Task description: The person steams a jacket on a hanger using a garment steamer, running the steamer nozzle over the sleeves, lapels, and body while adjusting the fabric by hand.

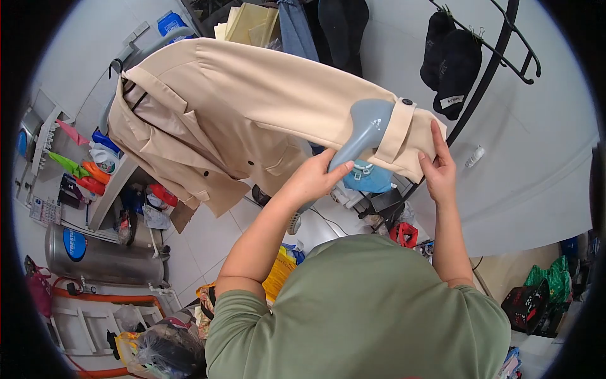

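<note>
A beige jacket (218, 136) hangs at the left, its long sleeve stretched across to the right. My left hand (314, 179) is wrapped round the handle of a grey-blue garment steamer (368, 125). The steamer's broad head lies against the sleeve, close to the buttoned cuff strap (397, 131). My right hand (439, 169) pinches the sleeve's end between thumb and fingers, holding it out taut. A dark button (407, 102) shows on the strap. The steamer's face against the cloth is hidden.
Black socks (449, 66) hang from a dark rack (489, 69) at upper right. A metal tank (104, 254) lies at the left below a shelf with bottles (104, 158). Bags (281, 273) stand on the tiled floor, and a green bag (550, 279) sits at the right.
</note>
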A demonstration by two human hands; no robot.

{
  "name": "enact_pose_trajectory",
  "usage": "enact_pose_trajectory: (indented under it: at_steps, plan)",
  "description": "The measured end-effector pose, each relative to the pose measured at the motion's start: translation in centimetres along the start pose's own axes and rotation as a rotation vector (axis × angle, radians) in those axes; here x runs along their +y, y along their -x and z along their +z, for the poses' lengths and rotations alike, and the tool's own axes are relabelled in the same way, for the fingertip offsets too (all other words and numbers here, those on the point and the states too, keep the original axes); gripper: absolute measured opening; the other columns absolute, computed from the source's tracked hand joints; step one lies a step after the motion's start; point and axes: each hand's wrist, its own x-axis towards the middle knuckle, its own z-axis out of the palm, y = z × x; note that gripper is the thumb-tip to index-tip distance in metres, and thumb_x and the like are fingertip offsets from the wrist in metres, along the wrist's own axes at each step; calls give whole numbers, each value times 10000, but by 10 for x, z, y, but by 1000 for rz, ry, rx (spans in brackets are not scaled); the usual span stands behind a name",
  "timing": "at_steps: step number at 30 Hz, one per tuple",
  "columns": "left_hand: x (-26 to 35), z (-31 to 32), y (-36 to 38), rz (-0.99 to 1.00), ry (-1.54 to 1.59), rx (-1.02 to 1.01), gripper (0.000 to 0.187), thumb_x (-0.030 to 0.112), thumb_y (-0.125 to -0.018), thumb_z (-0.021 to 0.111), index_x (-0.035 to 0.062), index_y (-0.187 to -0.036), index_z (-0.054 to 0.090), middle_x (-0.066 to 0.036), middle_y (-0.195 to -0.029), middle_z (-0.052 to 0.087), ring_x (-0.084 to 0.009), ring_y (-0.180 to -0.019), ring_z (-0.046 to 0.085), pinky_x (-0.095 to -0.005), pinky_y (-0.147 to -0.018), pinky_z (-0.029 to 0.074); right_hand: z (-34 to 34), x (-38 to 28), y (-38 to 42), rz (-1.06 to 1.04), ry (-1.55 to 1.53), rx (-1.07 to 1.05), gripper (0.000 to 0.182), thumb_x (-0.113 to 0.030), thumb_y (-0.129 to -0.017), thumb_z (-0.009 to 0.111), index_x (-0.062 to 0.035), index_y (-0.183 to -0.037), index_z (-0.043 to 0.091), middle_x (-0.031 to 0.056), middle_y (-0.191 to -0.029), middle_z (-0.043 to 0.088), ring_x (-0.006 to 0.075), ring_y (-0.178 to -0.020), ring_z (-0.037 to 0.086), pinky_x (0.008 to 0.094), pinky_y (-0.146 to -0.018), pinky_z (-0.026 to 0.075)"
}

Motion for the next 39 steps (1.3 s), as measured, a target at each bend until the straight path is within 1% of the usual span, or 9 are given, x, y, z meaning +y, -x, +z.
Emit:
enact_pose_trajectory:
  at_steps: [6,12,15,18,21,24,33,36,39]
  plan:
    - [1,-9,-9,-42,53,182,496,469,-965,622,-14,-1075,596,-48,-715,578,-131,-540,565,-298,-509,486,0,2,0,-5,94,-7,712,94,-884,551,-93,-1547,372,143,-1523,419,216,-1406,395,317,-1158,285]
    - [3,-24,21,10,205,185,480,472,-961,616,0,-1046,617,-48,-726,589,-128,-556,591,-303,-518,494,0,4,-8,48,9,11,722,92,-882,554,-103,-1551,367,134,-1527,425,204,-1391,408,311,-1152,288]
    - [6,-20,32,28,185,100,443,447,-973,621,7,-1023,596,-34,-747,560,-110,-558,557,-287,-509,481,3,5,-10,39,1,-11,732,93,-883,563,-111,-1556,359,117,-1541,414,202,-1396,403,309,-1152,290]
    - [9,-10,32,8,92,34,448,448,-977,618,4,-1026,587,-33,-753,557,-112,-552,551,-284,-510,485,9,0,-10,24,-26,-42,778,123,-885,534,-50,-1583,236,111,-1606,326,198,-1441,358,319,-1175,273]
    - [12,2,25,-39,-2,24,481,476,-972,612,-1,-1030,589,-49,-746,571,-124,-545,565,-290,-517,492,20,-3,-5,13,-187,-6,856,96,-908,528,-105,-1614,87,165,-1531,411,221,-1377,431,322,-1149,301]
    - [10,6,14,-40,-10,35,516,506,-965,605,-5,-1036,594,-65,-727,580,-138,-545,589,-304,-526,498,17,-7,1,94,-199,-38,896,101,-920,525,-88,-1608,-17,196,-1505,432,231,-1351,461,321,-1128,333]
    - [7,9,4,-73,-38,-8,568,513,-958,613,-24,-1145,608,-59,-728,582,-138,-545,597,-302,-521,499,10,11,8,207,-297,92,848,94,-926,559,-61,-1600,67,205,-1387,541,232,-1255,555,338,-1049,443]
    - [8,7,5,-48,-8,9,579,519,-954,617,-27,-1148,610,-63,-724,589,-139,-544,597,-296,-519,500,11,12,10,158,-292,87,789,101,-918,564,-52,-1588,177,202,-1415,516,216,-1243,567,320,-1030,458]
    - [11,7,6,-57,-33,-7,567,522,-951,619,-25,-1102,611,-65,-715,591,-142,-543,598,-297,-519,499,3,4,12,297,-231,36,726,111,-907,567,-35,-1559,284,162,-1482,456,189,-1249,557,306,-1024,459]
